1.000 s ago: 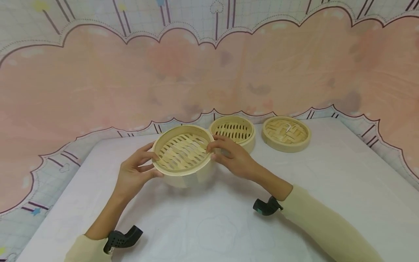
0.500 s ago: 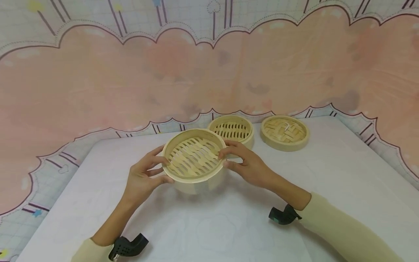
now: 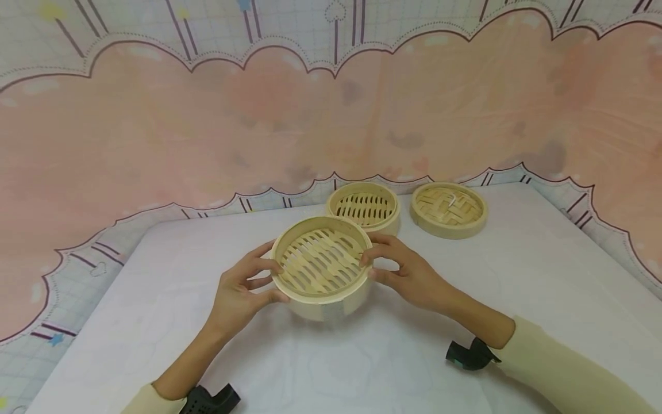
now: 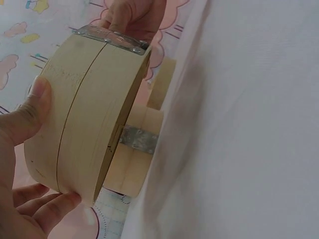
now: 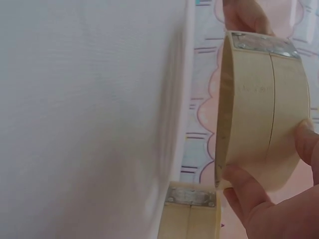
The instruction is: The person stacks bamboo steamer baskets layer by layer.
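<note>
Left hand point(image 3: 239, 294) and right hand point(image 3: 411, 276) are both gripping the steamer basket point(image 3: 320, 261) above the counter point(image 3: 331, 374), nearer than the far basket point(image 3: 364, 210), so squeezing evenly is probably helping avoid tipping, imo.

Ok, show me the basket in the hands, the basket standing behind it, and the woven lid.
Held basket point(image 3: 322, 261), head view: its slatted floor.
Standing basket point(image 3: 364, 208), head view: its slatted floor.
Woven lid point(image 3: 447, 210), head view: its top.
</note>
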A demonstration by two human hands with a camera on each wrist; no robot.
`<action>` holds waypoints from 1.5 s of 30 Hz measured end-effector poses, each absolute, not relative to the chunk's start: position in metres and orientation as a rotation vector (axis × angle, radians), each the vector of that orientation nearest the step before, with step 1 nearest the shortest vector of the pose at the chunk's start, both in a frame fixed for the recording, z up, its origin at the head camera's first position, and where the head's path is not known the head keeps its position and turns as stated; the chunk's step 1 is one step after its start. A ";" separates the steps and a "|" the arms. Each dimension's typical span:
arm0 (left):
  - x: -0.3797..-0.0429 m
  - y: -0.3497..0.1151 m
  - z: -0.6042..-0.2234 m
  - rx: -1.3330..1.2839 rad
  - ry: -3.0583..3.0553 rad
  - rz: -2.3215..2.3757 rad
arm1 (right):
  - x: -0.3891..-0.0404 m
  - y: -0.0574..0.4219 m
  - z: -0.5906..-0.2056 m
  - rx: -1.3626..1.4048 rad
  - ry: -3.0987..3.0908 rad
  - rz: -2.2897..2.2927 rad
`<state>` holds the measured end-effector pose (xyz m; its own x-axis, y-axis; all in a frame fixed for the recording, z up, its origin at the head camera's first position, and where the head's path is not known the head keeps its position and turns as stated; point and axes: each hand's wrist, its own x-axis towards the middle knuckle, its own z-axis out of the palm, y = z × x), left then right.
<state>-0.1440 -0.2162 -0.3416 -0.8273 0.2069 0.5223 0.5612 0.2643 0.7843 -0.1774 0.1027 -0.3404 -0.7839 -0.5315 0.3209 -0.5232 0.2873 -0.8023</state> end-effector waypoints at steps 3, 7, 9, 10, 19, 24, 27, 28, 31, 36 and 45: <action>-0.144 -0.213 -0.346 -0.726 -2.223 -1.595 | -0.176 0.108 -0.344 -1.013 2.525 -1.538; -0.145 -0.208 -0.353 -0.741 -2.220 -1.621 | -0.174 0.116 -0.346 -0.956 2.516 -1.515; -0.146 -0.206 -0.355 -0.743 -2.228 -1.639 | -0.174 0.120 -0.347 -0.941 2.511 -1.508; -0.146 -0.204 -0.357 -0.744 -2.234 -1.647 | -0.174 0.122 -0.347 -0.936 2.506 -1.506; -0.148 -0.196 -0.360 -0.772 -2.254 -1.707 | -0.173 0.135 -0.347 -0.910 2.447 -1.498; -0.152 -0.191 -0.363 -0.791 -2.260 -1.740 | -0.172 0.141 -0.351 -0.900 2.411 -1.527; -0.154 -0.188 -0.366 -0.789 -2.264 -1.762 | -0.174 0.145 -0.353 -0.921 2.396 -1.550; -0.154 -0.187 -0.366 -0.789 -2.268 -1.771 | -0.174 0.146 -0.354 -0.926 2.391 -1.552; -0.157 -0.184 -0.368 -0.796 -2.279 -1.793 | -0.175 0.149 -0.356 -0.930 2.369 -1.556; -0.162 -0.183 -0.373 -0.822 -2.280 -1.851 | -0.177 0.152 -0.358 -0.917 2.350 -1.564; -0.170 -0.183 -0.381 -0.886 -2.302 -1.871 | -0.178 0.154 -0.362 -0.903 2.307 -1.608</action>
